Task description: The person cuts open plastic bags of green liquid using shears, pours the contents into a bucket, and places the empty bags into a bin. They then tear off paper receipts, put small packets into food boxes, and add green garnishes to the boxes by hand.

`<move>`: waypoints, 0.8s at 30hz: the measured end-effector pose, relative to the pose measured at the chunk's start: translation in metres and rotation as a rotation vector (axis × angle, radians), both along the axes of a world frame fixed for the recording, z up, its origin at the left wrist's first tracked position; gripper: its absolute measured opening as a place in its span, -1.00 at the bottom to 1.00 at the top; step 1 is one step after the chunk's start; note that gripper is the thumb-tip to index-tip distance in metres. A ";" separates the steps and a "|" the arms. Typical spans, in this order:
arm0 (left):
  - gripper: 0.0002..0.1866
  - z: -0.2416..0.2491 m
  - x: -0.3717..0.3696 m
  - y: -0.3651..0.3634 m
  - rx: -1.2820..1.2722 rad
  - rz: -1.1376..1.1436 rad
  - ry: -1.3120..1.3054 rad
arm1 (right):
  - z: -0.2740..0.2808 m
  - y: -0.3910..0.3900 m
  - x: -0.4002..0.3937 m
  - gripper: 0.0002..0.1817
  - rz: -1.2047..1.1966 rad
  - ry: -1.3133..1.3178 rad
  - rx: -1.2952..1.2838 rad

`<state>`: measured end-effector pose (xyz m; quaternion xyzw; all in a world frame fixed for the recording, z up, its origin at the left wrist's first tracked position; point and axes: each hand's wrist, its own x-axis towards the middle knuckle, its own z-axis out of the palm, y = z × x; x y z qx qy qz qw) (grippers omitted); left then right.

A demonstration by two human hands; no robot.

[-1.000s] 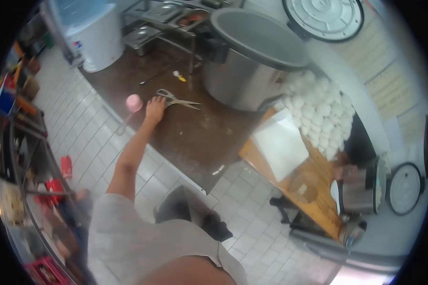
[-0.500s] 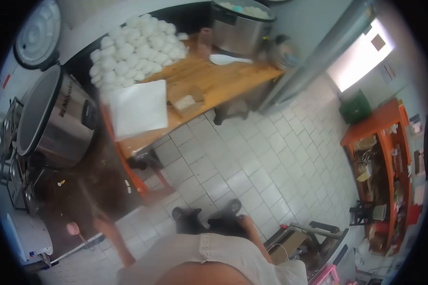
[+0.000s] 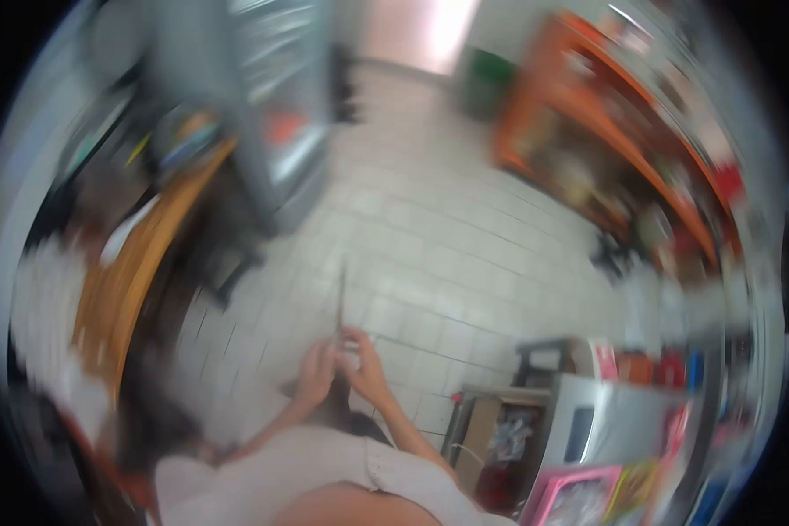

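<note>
My left hand (image 3: 317,370) and my right hand (image 3: 363,361) are together in front of my body, above the tiled floor. Between their fingers stands a thin, long object (image 3: 343,294), pointing away from me; blur hides what it is. The fingers of both hands are closed around its near end. Off to the left is a wooden table (image 3: 140,272), carrying a blurred heap of white balls (image 3: 48,307) and a white spoon-like utensil (image 3: 128,230).
A glass-door fridge (image 3: 276,114) stands beyond the table. An orange shelf (image 3: 622,131) is at the back right, with a green bin (image 3: 485,83) beside it. Near right is a metal appliance (image 3: 580,421) with a pink-framed item (image 3: 574,495).
The view has swung to the right, so the table now lies at the left edge. My hands, apart before, have come together at the thin object.
</note>
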<state>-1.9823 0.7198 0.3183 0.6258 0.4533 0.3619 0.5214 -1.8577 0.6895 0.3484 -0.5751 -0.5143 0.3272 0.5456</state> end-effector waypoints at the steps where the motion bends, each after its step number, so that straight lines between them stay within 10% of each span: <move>1: -0.66 -0.002 0.035 0.018 0.037 -0.088 -0.003 | -0.001 0.005 0.033 -0.55 -0.157 -0.005 0.029; 8: -0.75 -0.030 0.298 0.093 0.293 -0.598 0.194 | -0.044 0.015 0.247 -0.41 -0.613 0.063 -0.195; 13: -0.72 0.035 0.485 0.104 0.350 -1.069 0.096 | -0.022 0.021 0.383 -0.29 -0.913 0.521 -0.023; 24: -0.83 -0.041 0.844 0.119 0.819 -1.073 0.152 | -0.080 -0.048 0.698 -0.32 -1.402 0.704 -0.014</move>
